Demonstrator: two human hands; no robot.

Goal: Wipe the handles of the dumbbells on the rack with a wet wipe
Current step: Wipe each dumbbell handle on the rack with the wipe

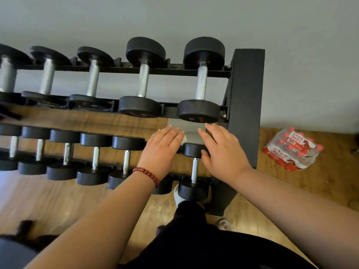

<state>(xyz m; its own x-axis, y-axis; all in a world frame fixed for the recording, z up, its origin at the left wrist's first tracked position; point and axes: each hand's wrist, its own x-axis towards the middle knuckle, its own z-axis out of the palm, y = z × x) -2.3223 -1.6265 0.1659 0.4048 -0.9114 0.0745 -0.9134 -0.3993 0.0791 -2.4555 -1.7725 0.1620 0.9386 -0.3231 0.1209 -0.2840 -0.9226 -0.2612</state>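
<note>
I am by a grey wall (174, 16) on a brown wood floor (320, 187). The black rack (246, 94) runs along the wall from left to right, with two rows of dumbbells. A pack of water bottles (291, 150) lies on the floor past its right end.

Both my hands are over the right end of the low row. My left hand (162, 150) is flat with straight fingers. A little white bit (184, 139) peeks out at its fingertips. I think that is the wet wipe, but most of it is hidden. My right hand (223, 152) is flat too, fingers straight and a bit spread. It holds nothing and hangs over the far head of the last dumbbell (194, 169).

Each shiny handle points away from me toward the wall, with one black head near me and one far. So the handles cross the rack.

I think no handle is being rubbed yet. To do it well, I should fold the wipe round the last handle. Then I should rub along it from the near head to the far head and twist to reach the underside. My other hand should hold a head so it does not roll. The top handles (201, 82) look rough, so they may need more rubs.
</note>
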